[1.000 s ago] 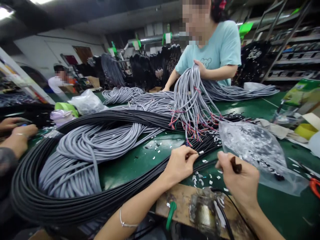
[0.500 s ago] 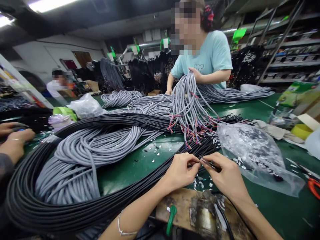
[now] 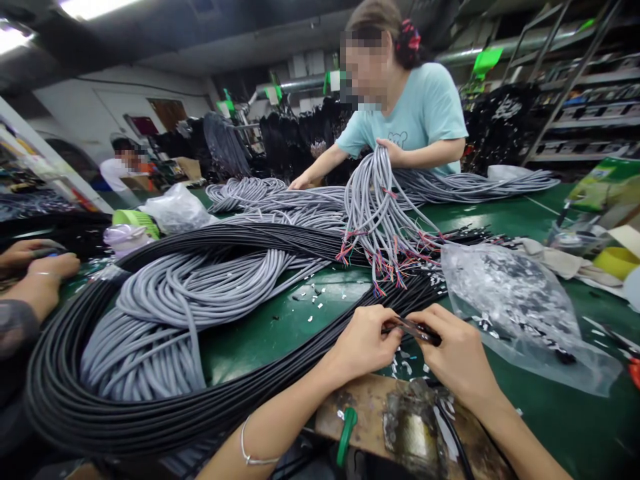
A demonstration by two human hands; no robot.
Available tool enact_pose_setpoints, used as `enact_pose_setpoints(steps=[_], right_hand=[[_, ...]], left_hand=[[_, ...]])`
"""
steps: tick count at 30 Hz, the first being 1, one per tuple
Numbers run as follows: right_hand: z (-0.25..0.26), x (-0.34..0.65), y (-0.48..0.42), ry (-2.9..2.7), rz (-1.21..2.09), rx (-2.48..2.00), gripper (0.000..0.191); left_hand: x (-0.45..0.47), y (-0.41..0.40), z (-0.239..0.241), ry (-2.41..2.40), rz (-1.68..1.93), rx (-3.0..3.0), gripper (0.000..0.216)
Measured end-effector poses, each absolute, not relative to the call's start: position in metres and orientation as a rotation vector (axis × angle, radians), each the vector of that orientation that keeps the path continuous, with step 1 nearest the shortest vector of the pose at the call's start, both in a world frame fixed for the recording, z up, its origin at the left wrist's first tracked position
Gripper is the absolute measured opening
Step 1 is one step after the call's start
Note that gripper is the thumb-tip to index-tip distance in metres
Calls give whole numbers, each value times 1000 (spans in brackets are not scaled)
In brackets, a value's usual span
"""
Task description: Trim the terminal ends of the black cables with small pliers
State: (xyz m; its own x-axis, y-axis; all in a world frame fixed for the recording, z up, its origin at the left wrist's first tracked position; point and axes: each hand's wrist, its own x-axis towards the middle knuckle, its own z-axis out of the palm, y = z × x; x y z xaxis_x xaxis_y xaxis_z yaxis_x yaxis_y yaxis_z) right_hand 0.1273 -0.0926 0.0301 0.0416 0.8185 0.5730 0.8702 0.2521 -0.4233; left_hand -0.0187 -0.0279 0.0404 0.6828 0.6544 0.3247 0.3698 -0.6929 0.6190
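Observation:
My left hand [image 3: 367,339] is closed in a pinch on the end of a black cable [image 3: 388,327], only a short bit of which shows between the fingers. My right hand [image 3: 454,352] grips a slim, dark metal tool that looks like tweezers [image 3: 416,329]; its tip meets the cable end at my left fingertips. Behind both hands lies a long looped bundle of black cables [image 3: 280,371], its ends spread out near my fingers. Small white scraps [image 3: 400,363] litter the green table [image 3: 240,353] below.
Grey cable coils [image 3: 200,287] lie inside the black loop. A clear plastic bag [image 3: 520,300] of scraps sits at right. In front of me is a worn board [image 3: 370,400] with a green lever [image 3: 346,437]. A co-worker [image 3: 405,120] opposite holds grey cables; another person's hands [image 3: 45,270] are at left.
The tool in my right hand has turned so more of it shows, with its tip still at my left fingers. The co-worker's arm has reached out to the left across the grey cables.

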Motion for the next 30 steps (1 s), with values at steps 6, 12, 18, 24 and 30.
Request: enact_pose_setpoints(steps=[6,12,18,24,30], right_hand=[[27,129,-93,-1784,-118,-1571,23],[25,130,-93,-1783,-94,-1572,23],[25,131,-93,-1806,-85,-1586,23],[26,131,-94,-1810,-78,-1583,23],[26,131,-94,-1818,-86,-1577,23]], left_hand=[[-19,-28,41,784,716,2372,18],[-18,-27,38,776,721,2399,18],[-18,-27,38,767,717,2395,19],[-19,-27,38,764,709,2390,20],[-19,-26,37,768,720,2404,20]])
